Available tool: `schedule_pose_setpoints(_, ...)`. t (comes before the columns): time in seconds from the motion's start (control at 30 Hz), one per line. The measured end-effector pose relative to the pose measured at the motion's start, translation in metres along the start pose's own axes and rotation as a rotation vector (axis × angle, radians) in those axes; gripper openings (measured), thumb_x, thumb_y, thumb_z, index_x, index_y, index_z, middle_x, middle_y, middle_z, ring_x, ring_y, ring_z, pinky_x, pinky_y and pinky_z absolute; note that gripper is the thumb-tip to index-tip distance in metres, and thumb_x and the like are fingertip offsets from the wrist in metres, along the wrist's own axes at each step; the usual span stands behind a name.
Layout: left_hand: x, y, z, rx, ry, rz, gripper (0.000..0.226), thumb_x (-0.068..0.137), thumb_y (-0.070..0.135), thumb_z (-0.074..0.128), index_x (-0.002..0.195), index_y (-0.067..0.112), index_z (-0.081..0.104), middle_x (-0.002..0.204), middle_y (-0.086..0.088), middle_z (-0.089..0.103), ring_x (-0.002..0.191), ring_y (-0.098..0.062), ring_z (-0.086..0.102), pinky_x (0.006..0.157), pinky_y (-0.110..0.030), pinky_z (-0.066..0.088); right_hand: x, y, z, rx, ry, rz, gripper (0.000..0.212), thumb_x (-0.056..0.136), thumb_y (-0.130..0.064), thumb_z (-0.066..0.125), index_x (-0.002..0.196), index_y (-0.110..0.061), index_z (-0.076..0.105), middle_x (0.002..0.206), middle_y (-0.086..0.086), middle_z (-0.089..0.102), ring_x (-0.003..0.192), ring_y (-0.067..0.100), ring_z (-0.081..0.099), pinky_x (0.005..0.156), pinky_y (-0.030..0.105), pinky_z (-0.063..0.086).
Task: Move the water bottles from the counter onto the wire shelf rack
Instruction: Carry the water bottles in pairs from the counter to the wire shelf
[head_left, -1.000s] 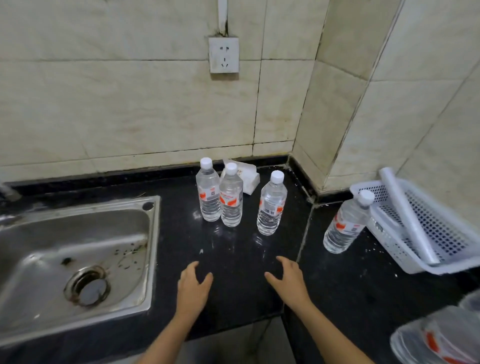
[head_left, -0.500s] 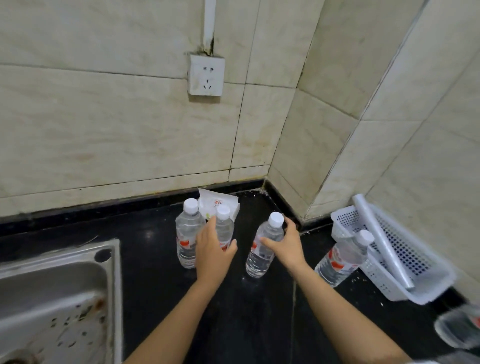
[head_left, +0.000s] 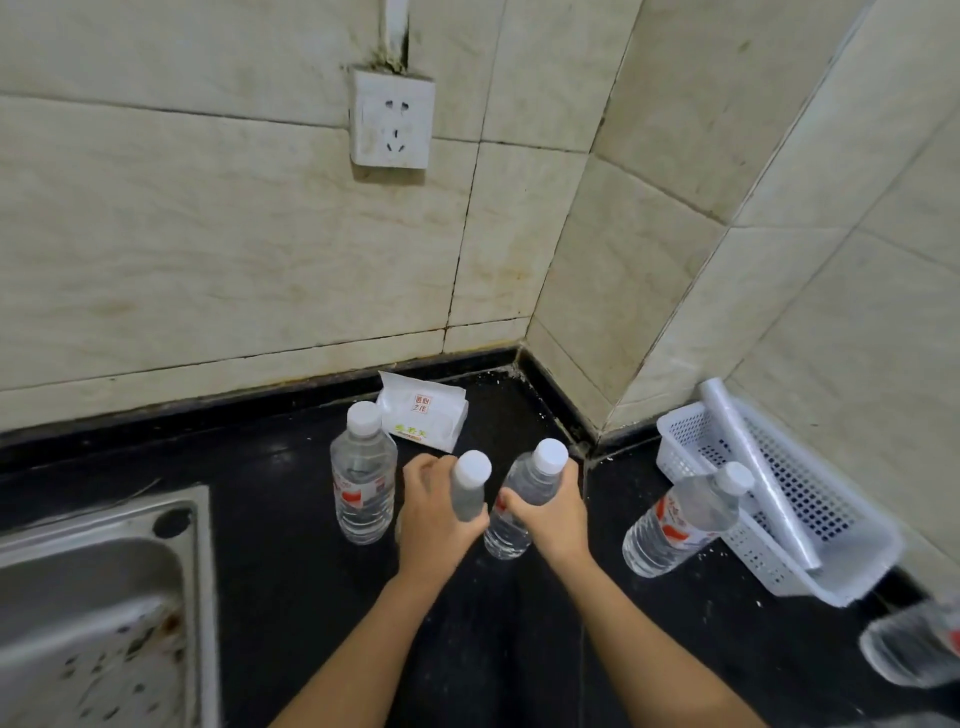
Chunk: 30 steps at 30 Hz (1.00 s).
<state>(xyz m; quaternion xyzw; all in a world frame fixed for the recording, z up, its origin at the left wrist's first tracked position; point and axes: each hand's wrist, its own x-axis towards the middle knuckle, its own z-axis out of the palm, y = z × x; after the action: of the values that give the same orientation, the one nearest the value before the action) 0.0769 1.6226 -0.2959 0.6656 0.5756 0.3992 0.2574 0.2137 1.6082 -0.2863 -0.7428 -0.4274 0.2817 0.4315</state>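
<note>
Several clear water bottles with white caps and red labels are on the black counter (head_left: 291, 587). My left hand (head_left: 434, 519) is wrapped around the middle bottle (head_left: 469, 493), which is blurred and tilted. Right beside it, my right hand (head_left: 550, 512) grips another bottle (head_left: 522, 499), also tilted. A third bottle (head_left: 362, 480) stands upright to the left, untouched. A fourth bottle (head_left: 683, 519) leans against a white basket (head_left: 841, 540) on the right. No wire shelf rack is in view.
A steel sink (head_left: 98, 613) fills the lower left. A white tissue pack (head_left: 423, 410) lies by the back wall. A rolled plastic film tube (head_left: 758, 467) rests in the basket. A clear plastic container (head_left: 914, 649) is at the right edge. A wall socket (head_left: 392, 119) is above.
Both hands went from hovering over the counter's front to closing around two bottles. Both bottles have since tipped, and the left one is blurred with motion. The view moved closer to the corner.
</note>
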Motion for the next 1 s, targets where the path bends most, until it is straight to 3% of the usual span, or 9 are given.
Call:
schedule_pose_setpoints(0.2,0.009,0.011,0.005,0.048,-0.211,0.100,0.045,0.069,0.029,0.070,0.107,0.012,0.051,0.111,-0.006,0.054,0.107,-0.023,0.049,0.086,-0.037,0.044,-0.007,0.006,-0.008,-0.037,0.018,0.012,0.058,0.055,-0.041,0.078,0.095,-0.044,0.036,0.090,-0.015,0.057,0.084,0.011,0.056,0.073,0.027,0.040)
schedule_pose_setpoints(0.33,0.001,0.010,0.010,0.072,-0.205,0.150,0.052,0.067,0.022,0.072,0.113,0.008,0.053,0.114,-0.010,0.054,0.107,-0.026,0.052,0.087,-0.036,0.044,-0.020,0.017,-0.016,0.013,0.089,0.041,0.058,0.055,-0.044,0.078,0.092,-0.048,0.034,0.094,-0.013,0.057,0.086,0.011,0.055,0.075,0.028,0.040)
schedule_pose_setpoints(0.57,-0.016,-0.001,0.005,0.053,-0.252,0.231,0.052,0.060,0.011,0.074,0.108,0.006,0.055,0.110,-0.009,0.054,0.104,-0.027,0.053,0.082,-0.034,0.045,-0.055,0.052,-0.055,0.211,0.325,0.153,0.069,0.062,-0.028,0.081,0.120,-0.021,0.044,0.106,-0.003,0.059,0.102,0.020,0.058,0.094,0.035,0.044)
schedule_pose_setpoints(0.77,-0.032,-0.004,-0.013,-0.247,-0.182,-0.075,0.060,0.061,0.007,0.077,0.113,0.011,0.048,0.110,-0.010,0.054,0.098,-0.024,0.053,0.082,-0.033,0.042,-0.110,0.071,-0.087,0.235,0.540,0.210,0.054,0.064,-0.018,0.080,0.106,-0.025,0.047,0.093,-0.014,0.059,0.095,0.018,0.061,0.089,0.035,0.047)
schedule_pose_setpoints(0.9,-0.051,0.004,-0.014,-0.292,-0.236,-0.089,0.061,0.061,0.005,0.078,0.114,0.011,0.048,0.108,-0.005,0.051,0.096,-0.019,0.049,0.082,-0.031,0.037,-0.150,0.074,-0.113,0.139,0.588,0.258,0.057,0.063,-0.021,0.079,0.111,-0.019,0.048,0.106,0.002,0.063,0.101,0.024,0.060,0.095,0.045,0.046)
schedule_pose_setpoints(1.0,-0.075,0.015,-0.012,-0.339,-0.310,-0.118,0.055,0.063,0.006,0.077,0.104,0.022,0.044,0.101,0.000,0.052,0.091,-0.018,0.050,0.078,-0.030,0.036,-0.187,0.077,-0.136,0.049,0.646,0.307,0.056,0.061,-0.025,0.080,0.106,-0.026,0.049,0.102,-0.001,0.063,0.098,0.023,0.059,0.091,0.042,0.046)
